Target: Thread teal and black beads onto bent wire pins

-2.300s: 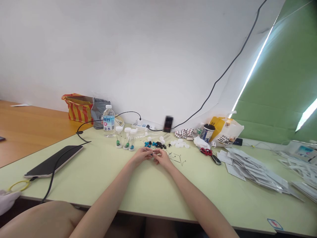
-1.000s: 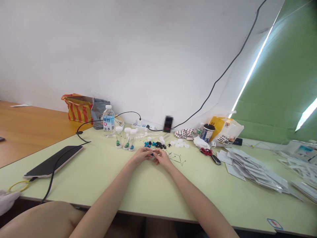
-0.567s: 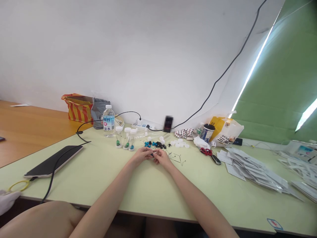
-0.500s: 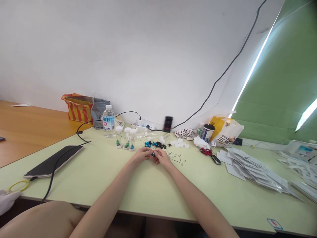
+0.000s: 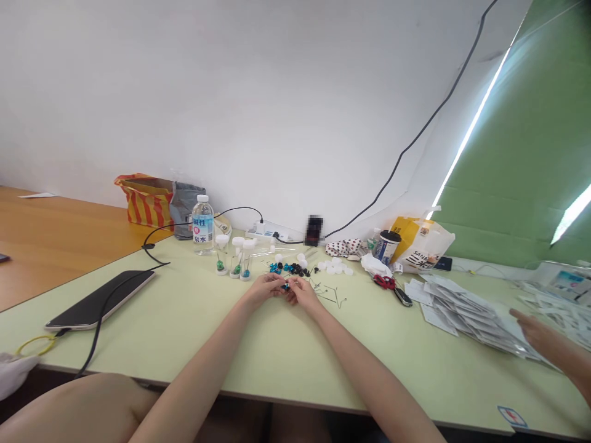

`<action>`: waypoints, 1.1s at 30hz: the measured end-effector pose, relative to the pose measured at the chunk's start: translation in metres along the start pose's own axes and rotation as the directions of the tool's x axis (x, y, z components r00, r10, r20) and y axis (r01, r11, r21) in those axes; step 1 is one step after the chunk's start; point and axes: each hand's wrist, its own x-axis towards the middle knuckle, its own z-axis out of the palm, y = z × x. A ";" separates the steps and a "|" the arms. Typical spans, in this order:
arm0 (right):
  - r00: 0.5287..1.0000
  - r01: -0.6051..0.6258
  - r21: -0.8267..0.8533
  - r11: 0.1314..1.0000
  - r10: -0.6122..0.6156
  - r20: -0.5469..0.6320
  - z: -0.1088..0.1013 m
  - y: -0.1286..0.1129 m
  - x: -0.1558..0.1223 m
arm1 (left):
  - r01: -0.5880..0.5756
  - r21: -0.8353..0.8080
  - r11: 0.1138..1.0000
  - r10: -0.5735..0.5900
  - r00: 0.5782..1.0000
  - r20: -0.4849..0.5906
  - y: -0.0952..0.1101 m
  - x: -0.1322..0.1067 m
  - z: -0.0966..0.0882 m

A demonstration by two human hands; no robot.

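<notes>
Blue bit (image 5: pixel 286 287) was pinched by fingertips of the left hand (image 5: pixel 268 287) and right hand (image 5: pixel 300 291), just in front of that blue-black pile (image 5: pixel 290 269); 3 capped tubes (image 5: pixel 237 258) stood off left, someone else's hand (image 5: pixel 535 332) near the papers (image 5: pixel 471 314), lol.

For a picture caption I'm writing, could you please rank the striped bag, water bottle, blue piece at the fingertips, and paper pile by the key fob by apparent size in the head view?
1. Paper pile
2. Striped bag
3. Water bottle
4. Blue piece, partly hidden
</notes>
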 end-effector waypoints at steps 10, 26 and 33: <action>1.000 0.010 -0.004 1.000 -0.010 0.015 0.000 0.000 0.000 | 0.005 -0.018 1.000 -0.005 1.000 0.008 0.000 -0.001 0.000; 0.999 0.046 -0.018 0.999 -0.045 0.004 0.000 0.000 -0.001 | -0.008 -0.005 1.000 0.008 1.000 -0.007 0.001 -0.001 0.001; 1.000 0.004 0.001 1.000 -0.004 0.014 0.000 0.000 0.000 | 0.001 0.006 1.000 -0.001 1.000 -0.004 0.003 -0.003 0.002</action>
